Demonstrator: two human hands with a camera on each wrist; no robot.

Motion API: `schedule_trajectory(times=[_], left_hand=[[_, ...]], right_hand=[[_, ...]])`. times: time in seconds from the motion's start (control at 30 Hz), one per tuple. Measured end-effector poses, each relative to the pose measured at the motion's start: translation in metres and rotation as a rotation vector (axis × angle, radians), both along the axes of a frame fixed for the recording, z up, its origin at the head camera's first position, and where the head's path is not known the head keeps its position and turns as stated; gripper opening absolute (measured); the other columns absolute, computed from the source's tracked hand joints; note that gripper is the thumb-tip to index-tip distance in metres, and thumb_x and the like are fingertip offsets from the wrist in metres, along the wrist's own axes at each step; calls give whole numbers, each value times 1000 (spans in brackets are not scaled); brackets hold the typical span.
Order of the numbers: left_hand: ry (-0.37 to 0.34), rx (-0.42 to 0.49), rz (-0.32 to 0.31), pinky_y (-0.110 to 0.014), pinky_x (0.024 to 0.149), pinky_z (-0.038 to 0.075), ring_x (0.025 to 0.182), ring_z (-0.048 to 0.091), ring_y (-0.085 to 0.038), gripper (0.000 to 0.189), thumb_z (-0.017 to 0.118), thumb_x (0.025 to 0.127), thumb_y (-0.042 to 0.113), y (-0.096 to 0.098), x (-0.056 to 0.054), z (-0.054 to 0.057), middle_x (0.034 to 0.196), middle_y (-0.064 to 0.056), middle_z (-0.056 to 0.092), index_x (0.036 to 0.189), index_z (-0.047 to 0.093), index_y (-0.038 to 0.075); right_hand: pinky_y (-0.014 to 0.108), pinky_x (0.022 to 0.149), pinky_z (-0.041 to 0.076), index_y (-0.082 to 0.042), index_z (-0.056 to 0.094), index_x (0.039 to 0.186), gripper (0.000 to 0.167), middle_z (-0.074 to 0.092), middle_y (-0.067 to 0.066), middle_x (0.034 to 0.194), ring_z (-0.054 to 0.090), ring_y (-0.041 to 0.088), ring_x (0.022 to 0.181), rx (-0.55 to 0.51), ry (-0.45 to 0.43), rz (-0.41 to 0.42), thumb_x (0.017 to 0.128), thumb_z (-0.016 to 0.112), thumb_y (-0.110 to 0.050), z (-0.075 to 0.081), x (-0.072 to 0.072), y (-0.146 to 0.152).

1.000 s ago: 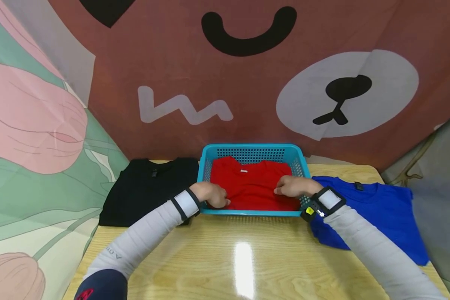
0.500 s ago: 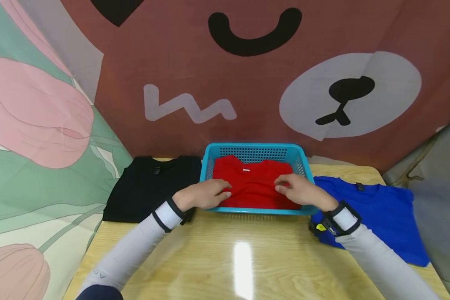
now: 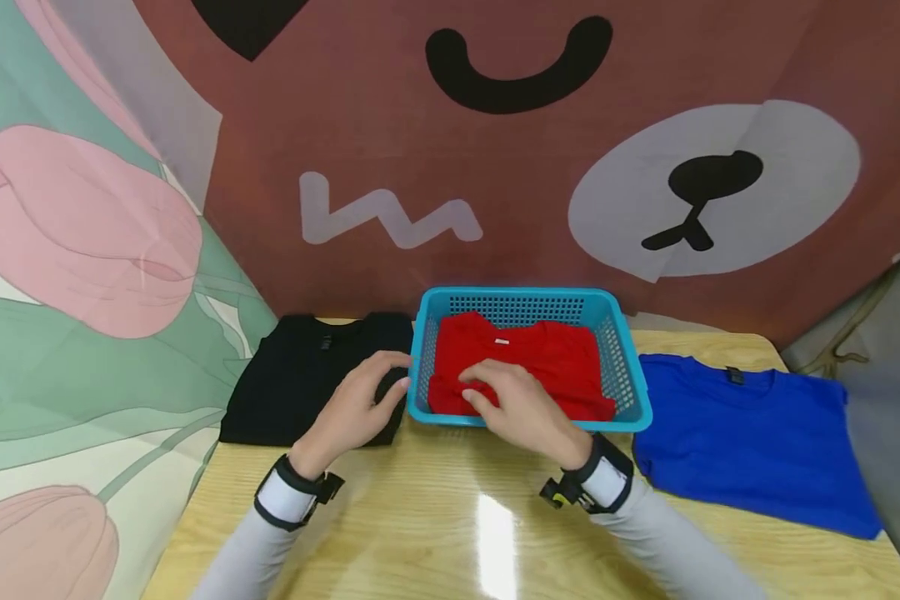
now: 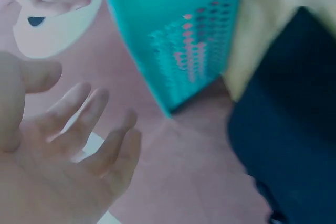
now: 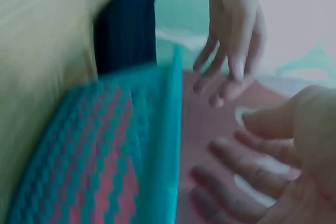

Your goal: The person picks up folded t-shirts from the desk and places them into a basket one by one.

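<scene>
A folded red T-shirt (image 3: 525, 350) lies inside the blue plastic basket (image 3: 532, 293), its collar toward the back. My right hand (image 3: 521, 408) hovers over the front of the basket, fingers loosely bent and holding nothing. Over the right part of a folded black T-shirt (image 3: 292, 383) is my left hand (image 3: 356, 408), fingers spread and the tips close to the basket's left rim. In the left wrist view the left hand (image 4: 73, 140) has nothing in its grasp. The right wrist view has the right hand (image 5: 273, 166) raised beside the basket wall (image 5: 89, 161).
A folded blue T-shirt (image 3: 757, 442) lies right of the basket on the wooden table (image 3: 420, 517). Behind the table hangs a brown cloth (image 3: 390, 275) with a bear print, and a flowered cloth (image 3: 142, 375) borders the left side.
Both hands have come off the red T-shirt. The left hand has moved left and back from the basket; the right hand has shifted left across its front.
</scene>
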State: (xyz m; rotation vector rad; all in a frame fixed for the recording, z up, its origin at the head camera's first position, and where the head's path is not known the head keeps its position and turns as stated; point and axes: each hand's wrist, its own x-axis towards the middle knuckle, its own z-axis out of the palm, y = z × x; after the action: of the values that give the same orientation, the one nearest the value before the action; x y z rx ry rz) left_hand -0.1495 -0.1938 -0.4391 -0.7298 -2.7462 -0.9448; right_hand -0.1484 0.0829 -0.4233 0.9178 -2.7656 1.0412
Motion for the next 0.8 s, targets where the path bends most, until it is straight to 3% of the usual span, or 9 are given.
schedule_trajectory(times=[0.1,0.23,0.4,0.57,0.7,0.8], left_hand=[[35,61,88,-43,102,50,122,57,-17,31,54,102,31,-17,1,-13,132,1,60,130,58,18],[54,73,185,-48,97,50,119,59,-24,28,56,101,29,-42,-4,-33,129,-3,61,126,60,15],[31,63,266,-51,97,49,118,60,-28,29,60,100,28,-64,-11,-55,126,-6,62,123,63,11],[-36,22,296,-58,98,46,120,57,-36,35,61,98,31,-71,-15,-68,128,-11,61,124,63,8],[-65,-102,410,-67,95,41,122,50,-47,40,64,96,35,-80,-20,-76,134,-15,56,127,62,9],[-121,-200,487,-72,96,37,128,43,-52,49,64,94,40,-88,-22,-79,141,-18,49,133,58,11]], right_hand=[[27,91,55,-20,65,121,28,65,-6,118,58,6,103,-33,77,133,94,67,-27,-7,5,-30],[21,95,52,-18,66,120,24,63,-7,120,56,6,110,-42,168,288,96,64,-23,-17,16,-65],[17,96,49,-16,63,124,27,61,-6,122,57,6,112,14,167,386,98,61,-24,-38,28,-101],[24,98,50,-13,61,127,33,59,-2,126,57,9,114,61,144,314,96,64,-23,-69,28,-123],[37,108,46,-13,57,134,40,52,7,141,51,24,131,172,140,203,95,65,-22,-95,23,-136],[39,112,43,-11,58,134,40,49,14,145,46,33,138,237,168,158,95,63,-18,-108,17,-142]])
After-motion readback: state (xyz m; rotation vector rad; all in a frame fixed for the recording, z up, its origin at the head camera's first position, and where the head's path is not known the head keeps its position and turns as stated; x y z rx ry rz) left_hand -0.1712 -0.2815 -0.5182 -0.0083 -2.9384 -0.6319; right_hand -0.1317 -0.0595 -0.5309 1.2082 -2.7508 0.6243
